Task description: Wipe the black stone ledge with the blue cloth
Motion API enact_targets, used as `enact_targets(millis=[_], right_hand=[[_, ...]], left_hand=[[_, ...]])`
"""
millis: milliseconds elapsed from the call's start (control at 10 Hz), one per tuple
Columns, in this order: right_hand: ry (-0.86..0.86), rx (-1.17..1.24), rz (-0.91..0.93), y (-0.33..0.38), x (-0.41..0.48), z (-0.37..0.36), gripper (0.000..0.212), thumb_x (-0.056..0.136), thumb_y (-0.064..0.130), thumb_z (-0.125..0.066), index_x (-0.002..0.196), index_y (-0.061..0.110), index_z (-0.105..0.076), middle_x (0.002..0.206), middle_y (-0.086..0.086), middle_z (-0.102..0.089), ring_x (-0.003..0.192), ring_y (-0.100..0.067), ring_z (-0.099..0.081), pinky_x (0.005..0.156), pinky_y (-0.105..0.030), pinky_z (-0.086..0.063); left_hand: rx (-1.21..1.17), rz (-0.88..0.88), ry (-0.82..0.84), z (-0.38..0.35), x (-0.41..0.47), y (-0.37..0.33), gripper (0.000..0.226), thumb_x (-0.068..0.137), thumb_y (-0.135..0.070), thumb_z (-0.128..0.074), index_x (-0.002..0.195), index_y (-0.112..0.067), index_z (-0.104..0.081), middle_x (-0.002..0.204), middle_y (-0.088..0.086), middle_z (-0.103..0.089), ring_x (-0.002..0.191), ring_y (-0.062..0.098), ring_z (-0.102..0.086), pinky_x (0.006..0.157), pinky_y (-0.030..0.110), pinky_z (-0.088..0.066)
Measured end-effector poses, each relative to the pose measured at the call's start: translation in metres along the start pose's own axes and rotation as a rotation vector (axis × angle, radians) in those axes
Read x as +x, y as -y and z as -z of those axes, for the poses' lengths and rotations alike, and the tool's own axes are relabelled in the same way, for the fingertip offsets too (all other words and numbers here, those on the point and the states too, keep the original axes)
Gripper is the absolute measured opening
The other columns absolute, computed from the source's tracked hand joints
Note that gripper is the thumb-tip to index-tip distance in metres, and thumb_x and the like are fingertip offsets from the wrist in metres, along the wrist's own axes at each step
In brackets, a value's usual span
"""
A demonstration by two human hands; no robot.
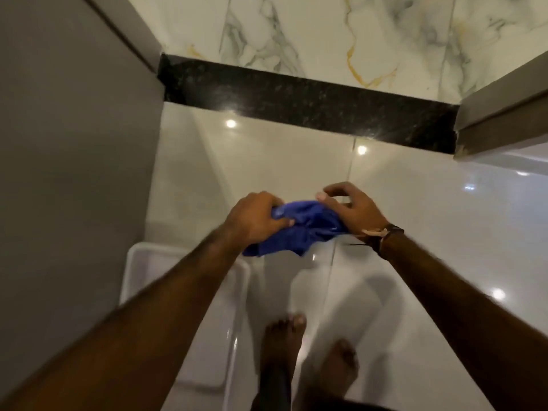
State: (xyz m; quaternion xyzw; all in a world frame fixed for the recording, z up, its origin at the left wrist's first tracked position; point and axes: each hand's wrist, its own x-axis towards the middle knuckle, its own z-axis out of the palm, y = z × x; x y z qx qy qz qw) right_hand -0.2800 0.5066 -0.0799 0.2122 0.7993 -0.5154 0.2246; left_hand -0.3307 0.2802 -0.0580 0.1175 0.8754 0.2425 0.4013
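A black speckled stone ledge (296,102) runs across the floor between two door frames, well ahead of my hands. The blue cloth (305,226) is bunched up in mid-air between both hands, above the glossy white floor. My left hand (255,218) grips its left side with closed fingers. My right hand (350,206) holds the right side, thumb and palm on the cloth, the other fingers curled above it. A dark band sits on the right wrist.
A grey door or panel (74,143) fills the left side; another grey frame (504,114) juts in at the right. A white plastic tray (139,262) lies on the floor at lower left. My bare feet (284,339) stand on the white tiles. Veined marble floor (326,34) lies beyond the ledge.
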Motion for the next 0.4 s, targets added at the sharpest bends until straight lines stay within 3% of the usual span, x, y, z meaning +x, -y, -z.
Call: enact_targets(millis=[100,200,300,400], right_hand=[[-0.151,-0.059,-0.122,-0.003,-0.045,0.002,0.038,0.085,0.054,-0.067,0.104,0.021,-0.066,0.106,0.003,-0.069,0.091,-0.016,-0.066,0.082,-0.028,-0.051],[-0.036,-0.021,-0.402,-0.024,-0.116,0.013,0.045,0.089,0.061,-0.055,0.099,0.020,-0.069,0.108,-0.004,-0.072,0.098,-0.026,-0.066,0.082,-0.038,-0.050],[0.123,-0.236,-0.497,-0.043,-0.170,0.033,0.056,0.083,0.074,-0.046,0.096,0.025,-0.070,0.106,0.000,-0.072,0.099,-0.026,-0.065,0.083,-0.043,-0.053],[0.088,-0.297,-0.564,-0.065,-0.219,0.066,0.071,0.065,0.086,-0.046,0.097,0.027,-0.071,0.107,0.000,-0.073,0.095,-0.026,-0.067,0.078,-0.044,-0.052]], left_hand=[[0.072,0.155,-0.072,-0.005,-0.087,0.042,0.017,0.091,-0.036,-0.076,0.090,-0.019,-0.075,0.094,0.005,-0.078,0.092,0.033,-0.073,0.072,0.032,-0.049],[0.170,0.359,-0.214,-0.013,-0.211,0.098,0.009,0.095,-0.023,-0.073,0.092,-0.016,-0.070,0.090,0.004,-0.073,0.080,0.030,-0.072,0.069,0.035,-0.054],[0.253,0.459,-0.159,-0.023,-0.263,0.125,0.012,0.097,-0.026,-0.074,0.098,-0.015,-0.070,0.095,0.005,-0.072,0.083,0.027,-0.071,0.071,0.038,-0.058],[0.299,0.569,0.367,-0.031,-0.293,0.144,0.066,0.103,-0.051,-0.059,0.159,-0.022,-0.039,0.159,0.008,-0.048,0.140,0.032,-0.052,0.113,0.043,-0.045]])
